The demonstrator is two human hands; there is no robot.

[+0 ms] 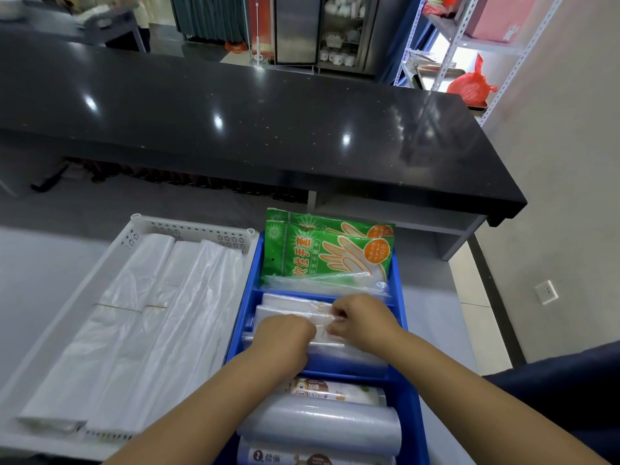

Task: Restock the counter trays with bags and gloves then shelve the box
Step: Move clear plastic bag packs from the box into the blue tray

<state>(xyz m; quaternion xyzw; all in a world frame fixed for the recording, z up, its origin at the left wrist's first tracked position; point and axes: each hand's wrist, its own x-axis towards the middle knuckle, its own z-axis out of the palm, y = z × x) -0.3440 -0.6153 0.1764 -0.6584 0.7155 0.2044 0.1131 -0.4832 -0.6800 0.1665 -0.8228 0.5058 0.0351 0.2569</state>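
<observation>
Far left: white perforated tray (pixel 141 226) on the grey worktop, filled with banded white bags (pixel 141 317). Laid flat and lengthwise in side-by-side bundles, likely so one can be pulled out without disturbing its neighbours.

Just beside it, touching or nearly so: blue divided tray (pixel 250 297). Sorted by kind, one kind per compartment.

Left hand (pixel 285 337): fingers curled down onto the clear bag bundle (pixel 292 305) in the middle compartment. Judged to be steadying or pressing it down.

Far compartment: green glove packs (pixel 322 253), propped leaning on the back wall with printed faces toward the viewer, probably for easy reading and grabbing.

Near compartment: plastic rolls (pixel 322 421) lying crosswise, stacked.

Right hand (pixel 362 318): fingertips pinching the same bundle at its top, close to the left hand. Probably squaring or tucking it within the dividers.

Step judged: bags being seated; gloves seemingly stocked.

Far right, beyond the black counter (pixel 268 122): metal rack (pixel 469 45). Box to be shelved not in view.
</observation>
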